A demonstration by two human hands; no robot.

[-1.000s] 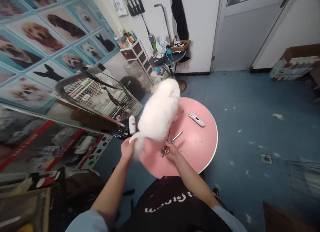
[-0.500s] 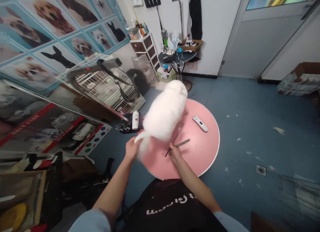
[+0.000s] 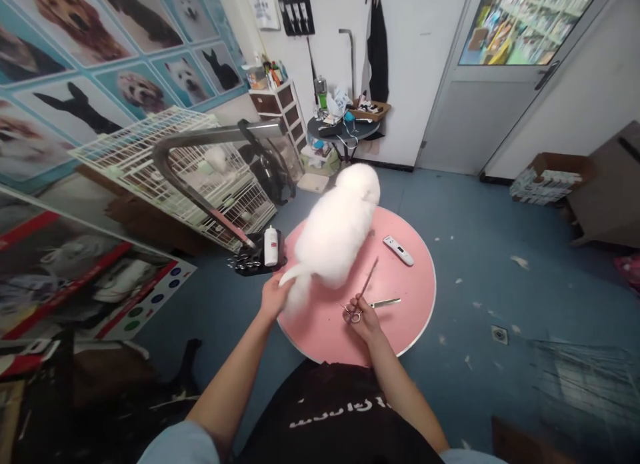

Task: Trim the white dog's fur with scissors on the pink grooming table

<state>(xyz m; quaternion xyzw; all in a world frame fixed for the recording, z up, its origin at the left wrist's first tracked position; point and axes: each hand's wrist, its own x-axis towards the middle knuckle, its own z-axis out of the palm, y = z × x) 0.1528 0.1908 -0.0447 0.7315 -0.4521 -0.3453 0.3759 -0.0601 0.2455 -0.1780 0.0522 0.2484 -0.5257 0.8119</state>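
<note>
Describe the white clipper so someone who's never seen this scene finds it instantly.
Find the round pink table with the fluffy white animal on it. Right of the animal, beyond the right hand, a slim white clipper lies on the tabletop. Unlike the metal scissors in that hand, it lies unheld, with a small dark panel on top.

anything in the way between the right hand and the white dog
Nothing visible: the right hand, holding scissors and a comb, is apart from the white dog, with only pink table beneath the gap. The clipper lies off to the right.
</note>
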